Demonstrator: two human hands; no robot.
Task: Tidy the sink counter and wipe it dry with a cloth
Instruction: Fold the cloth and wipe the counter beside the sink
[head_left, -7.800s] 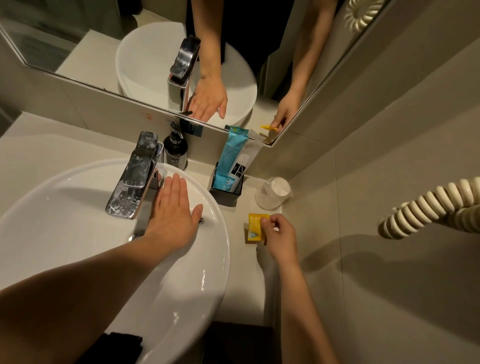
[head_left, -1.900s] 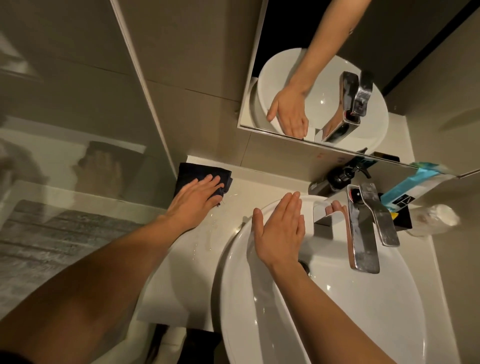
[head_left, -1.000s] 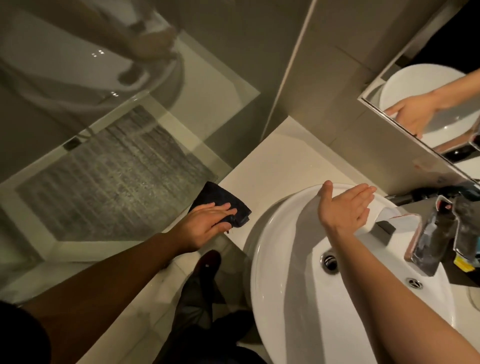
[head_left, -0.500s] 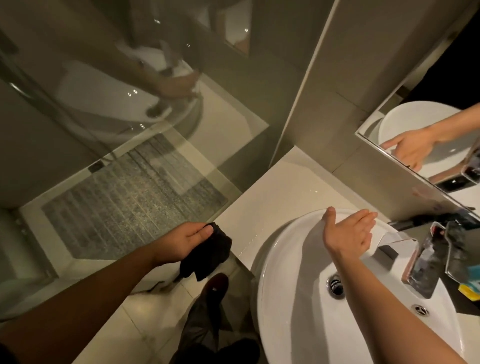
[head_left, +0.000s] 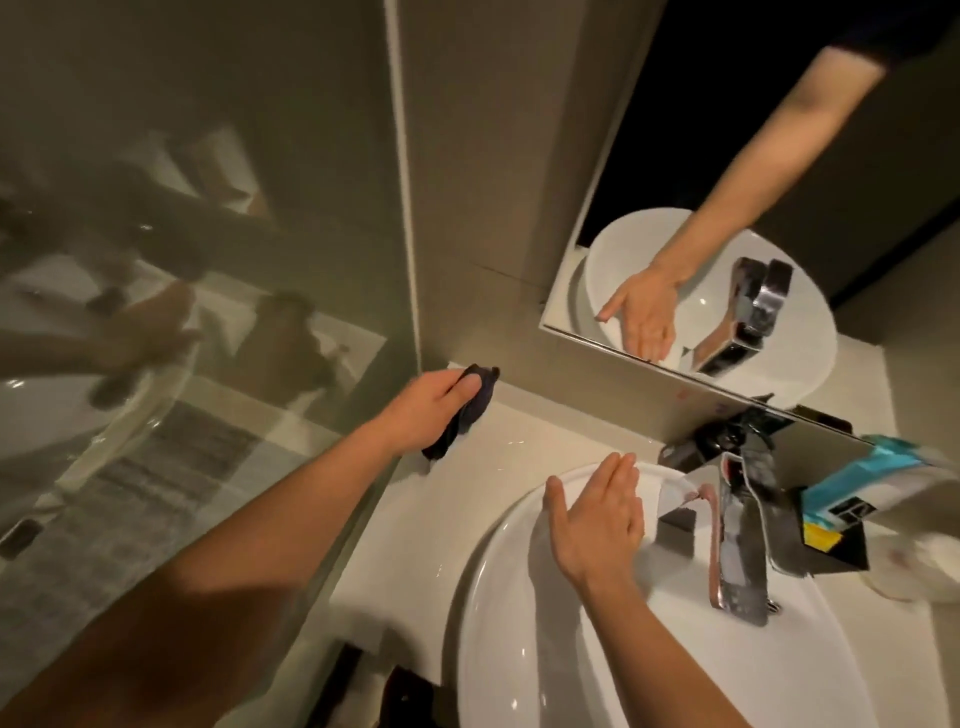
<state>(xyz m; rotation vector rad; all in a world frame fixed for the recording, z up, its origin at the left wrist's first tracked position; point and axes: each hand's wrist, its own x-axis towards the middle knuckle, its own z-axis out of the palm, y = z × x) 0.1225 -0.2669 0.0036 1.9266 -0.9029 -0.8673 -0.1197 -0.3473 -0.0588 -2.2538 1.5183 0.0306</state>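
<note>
Dark cloth (head_left: 464, 415) is hanging bunched in the left hand (head_left: 425, 410), which is gripping it at the far left corner of the desk (head_left: 415, 525), well away from the sink (head_left: 519, 649) and close to the glass panel (head_left: 208, 260). The fingers are curling over the cloth's upper end, and its lower end is touching or almost touching the desk; which of the two cannot be told. The cloth's long axis is running from the wall down toward the person, roughly along the desk's left edge.

The right hand (head_left: 592, 519) is lying flat and open on the sink's far rim, just left of the tap (head_left: 737, 540), grasping nothing and looking like a brace for the body.

The bare strip of desk left of the sink is lying between the cloth and the person, so the likely next wipe is a pull from the back corner toward the front edge. The left hand is the nearer one by far; the right hand is on the other side of that strip, on the sink. A few wet glints are showing on the desk between the cloth and the sink, so this side is probably not yet dry.

Counted: one cloth, one sink, one tap, two hands. Right of the tap one black holder (head_left: 841, 545) is standing with a blue-and-white packet (head_left: 883, 478) leaning in it, and one blurred pale cup (head_left: 914, 566) is lying beside it. A dark dispenser (head_left: 696, 447) is standing behind the tap, against the mirror (head_left: 779, 208).
</note>
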